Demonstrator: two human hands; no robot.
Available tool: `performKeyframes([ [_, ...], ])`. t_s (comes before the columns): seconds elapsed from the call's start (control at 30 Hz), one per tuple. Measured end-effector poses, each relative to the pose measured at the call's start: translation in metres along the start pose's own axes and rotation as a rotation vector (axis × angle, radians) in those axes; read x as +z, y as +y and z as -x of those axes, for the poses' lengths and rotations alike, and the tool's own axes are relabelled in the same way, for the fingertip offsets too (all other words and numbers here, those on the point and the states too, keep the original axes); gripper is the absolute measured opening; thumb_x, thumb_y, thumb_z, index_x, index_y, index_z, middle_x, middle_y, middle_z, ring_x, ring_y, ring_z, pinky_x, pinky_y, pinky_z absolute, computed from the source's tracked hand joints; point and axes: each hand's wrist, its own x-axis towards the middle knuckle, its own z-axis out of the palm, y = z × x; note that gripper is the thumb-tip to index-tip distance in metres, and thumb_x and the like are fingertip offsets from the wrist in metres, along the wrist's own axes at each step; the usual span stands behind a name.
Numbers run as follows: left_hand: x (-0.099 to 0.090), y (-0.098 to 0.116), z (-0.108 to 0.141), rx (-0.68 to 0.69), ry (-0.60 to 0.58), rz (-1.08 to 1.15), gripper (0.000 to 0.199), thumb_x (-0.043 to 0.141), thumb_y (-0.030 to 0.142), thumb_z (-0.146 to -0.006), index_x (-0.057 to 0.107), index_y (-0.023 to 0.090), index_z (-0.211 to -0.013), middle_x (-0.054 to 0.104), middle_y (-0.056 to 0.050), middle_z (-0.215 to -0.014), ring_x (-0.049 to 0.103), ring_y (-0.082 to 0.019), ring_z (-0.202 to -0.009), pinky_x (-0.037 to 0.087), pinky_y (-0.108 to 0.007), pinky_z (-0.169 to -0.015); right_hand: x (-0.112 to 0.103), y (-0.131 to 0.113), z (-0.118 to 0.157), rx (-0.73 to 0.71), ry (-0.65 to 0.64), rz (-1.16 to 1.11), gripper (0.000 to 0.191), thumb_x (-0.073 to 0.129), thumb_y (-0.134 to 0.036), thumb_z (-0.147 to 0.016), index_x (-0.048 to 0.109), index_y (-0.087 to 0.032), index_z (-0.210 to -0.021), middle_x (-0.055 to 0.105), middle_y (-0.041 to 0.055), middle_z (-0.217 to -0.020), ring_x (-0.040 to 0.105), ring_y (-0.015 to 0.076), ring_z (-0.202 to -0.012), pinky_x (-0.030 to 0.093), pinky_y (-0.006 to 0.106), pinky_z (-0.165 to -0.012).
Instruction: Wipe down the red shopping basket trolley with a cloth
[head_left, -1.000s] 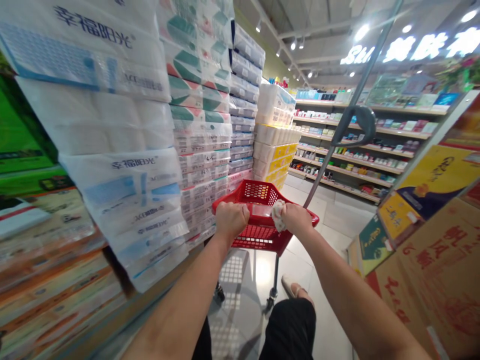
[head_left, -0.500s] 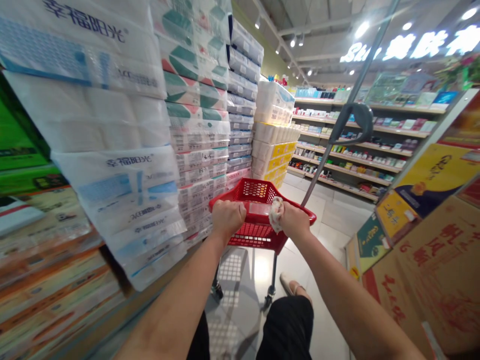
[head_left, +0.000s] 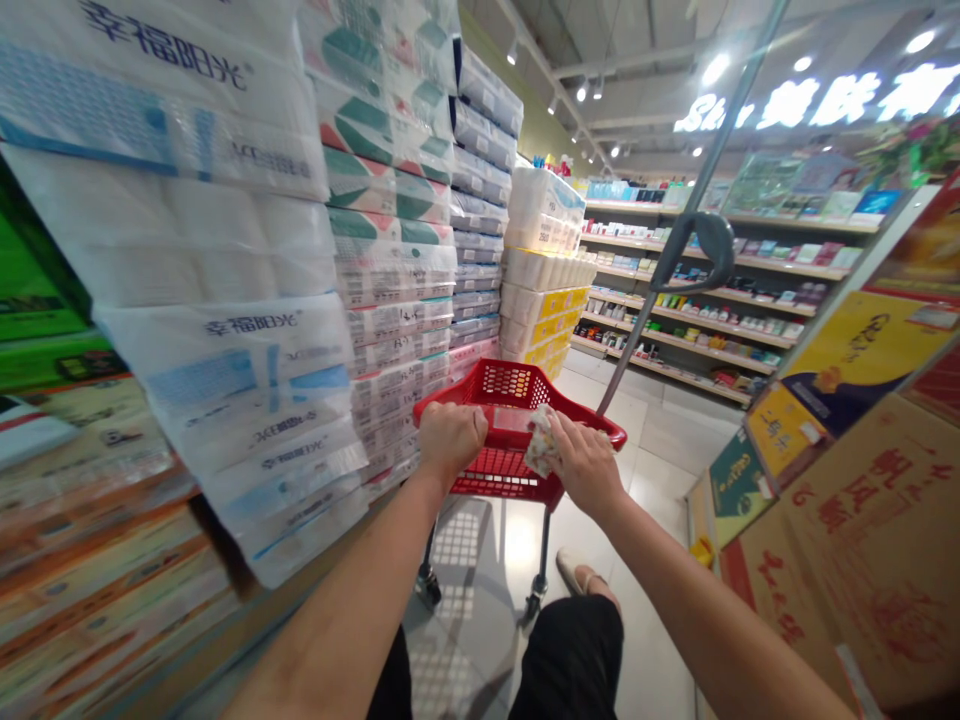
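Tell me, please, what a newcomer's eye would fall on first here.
The bright red cart at the centre would likely draw the eye first, the left hand gripping its handle, the right hand laid over it with a pale cloth. Next come the tall stacks of wrapped packs at left and the glowing sign at upper right.

Left hand (head_left: 452,440) gripping red cart (head_left: 510,468); right hand (head_left: 586,462) on cloth (head_left: 541,441).

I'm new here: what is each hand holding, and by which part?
Left hand: the red cart, by the left end of its handle. Right hand: over a patterned cloth on the handle's right; grip unclear.
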Motion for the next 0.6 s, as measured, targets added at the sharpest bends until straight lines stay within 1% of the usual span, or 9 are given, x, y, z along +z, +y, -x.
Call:
performKeyframes([
  [0.1, 0.000, 0.000, 0.001, 0.001, 0.012, -0.008, 0.051, 0.028, 0.029, -0.094, 0.070, 0.016, -0.067, 0.070, -0.011, -0.068, 0.063, -0.024, -0.067, 0.033, -0.038, -0.068, -0.004, 0.011, -0.005, 0.017, -0.073, -0.076, 0.042, 0.043, -0.019, -0.095, 0.049, -0.018, -0.136, 0.062, 0.0091, -0.129, 0.062, 0.0211, -0.104, 0.044, 0.032, -0.088],
  [0.13, 0.000, 0.000, 0.001, 0.000, 0.018, -0.012, 0.051, 0.028, 0.029, -0.094, 0.069, 0.016, -0.066, 0.070, -0.011, -0.068, 0.063, -0.024, -0.067, 0.033, -0.039, -0.067, -0.006, 0.014, -0.006, 0.043, -0.083, -0.091, 0.043, 0.041, -0.016, -0.094, 0.049, -0.018, -0.136, 0.064, 0.0087, -0.126, 0.063, 0.0204, -0.102, 0.045, 0.031, -0.087],
  [0.2, 0.000, 0.000, 0.001, -0.001, 0.026, -0.016, 0.051, 0.028, 0.029, -0.094, 0.069, 0.016, -0.066, 0.070, -0.011, -0.068, 0.063, -0.024, -0.067, 0.033, -0.039, -0.067, -0.010, 0.017, -0.007, 0.146, -0.062, -0.083, 0.044, 0.041, -0.013, -0.091, 0.051, -0.015, -0.135, 0.066, 0.0100, -0.122, 0.061, 0.0220, -0.106, 0.045, 0.033, -0.091],
  [0.3, 0.000, -0.001, 0.001, -0.006, 0.029, -0.012, 0.050, 0.029, 0.030, -0.093, 0.069, 0.016, -0.066, 0.070, -0.011, -0.068, 0.062, -0.023, -0.066, 0.032, -0.039, -0.066, -0.016, 0.008, -0.005, 0.298, -0.024, -0.060, 0.036, 0.044, -0.015, -0.089, 0.060, -0.011, -0.121, 0.069, 0.0122, -0.112, 0.055, 0.0255, -0.117, 0.041, 0.036, -0.098],
  [0.4, 0.002, -0.002, 0.000, -0.009, 0.028, -0.011, 0.051, 0.028, 0.030, -0.094, 0.069, 0.016, -0.066, 0.070, -0.011, -0.068, 0.062, -0.023, -0.066, 0.032, -0.039, -0.067, -0.021, -0.008, -0.007, 0.330, -0.080, -0.039, 0.030, 0.045, -0.023, -0.091, 0.064, -0.012, -0.111, 0.069, 0.0129, -0.109, 0.057, 0.0257, -0.112, 0.040, 0.036, -0.098],
  [0.47, 0.004, -0.003, -0.001, -0.011, 0.018, -0.018, 0.052, 0.027, 0.030, -0.094, 0.070, 0.016, -0.067, 0.070, -0.011, -0.068, 0.062, -0.023, -0.067, 0.033, -0.039, -0.068, -0.022, -0.014, -0.015, 0.355, -0.169, -0.006, 0.031, 0.042, -0.029, -0.094, 0.065, -0.013, -0.108, 0.069, 0.0131, -0.106, 0.061, 0.0251, -0.103, 0.041, 0.037, -0.094],
  [0.5, 0.004, -0.003, -0.001, -0.012, 0.009, -0.022, 0.052, 0.027, 0.031, -0.094, 0.070, 0.016, -0.067, 0.070, -0.011, -0.069, 0.062, -0.023, -0.068, 0.033, -0.039, -0.068, -0.021, -0.012, -0.021, 0.381, -0.244, 0.006, 0.031, 0.040, -0.030, -0.095, 0.065, -0.015, -0.104, 0.069, 0.0124, -0.102, 0.062, 0.0245, -0.098, 0.043, 0.036, -0.090],
  [0.57, 0.004, -0.002, -0.002, -0.012, -0.011, -0.027, 0.053, 0.026, 0.031, -0.094, 0.071, 0.016, -0.069, 0.071, -0.011, -0.070, 0.062, -0.023, -0.069, 0.034, -0.039, -0.069, -0.018, -0.003, -0.038, 0.428, -0.444, 0.009, 0.031, 0.040, -0.031, -0.095, 0.067, -0.018, -0.094, 0.071, 0.0103, -0.090, 0.065, 0.0223, -0.085, 0.045, 0.033, -0.078],
  [0.6, 0.004, -0.002, -0.002, -0.011, -0.020, -0.031, 0.054, 0.026, 0.032, -0.094, 0.071, 0.016, -0.070, 0.071, -0.011, -0.071, 0.063, -0.023, -0.070, 0.034, -0.039, -0.070, -0.016, 0.004, -0.046, 0.430, -0.552, -0.001, 0.027, 0.044, -0.032, -0.093, 0.068, -0.019, -0.092, 0.071, 0.0093, -0.088, 0.066, 0.0214, -0.080, 0.045, 0.031, -0.073],
])
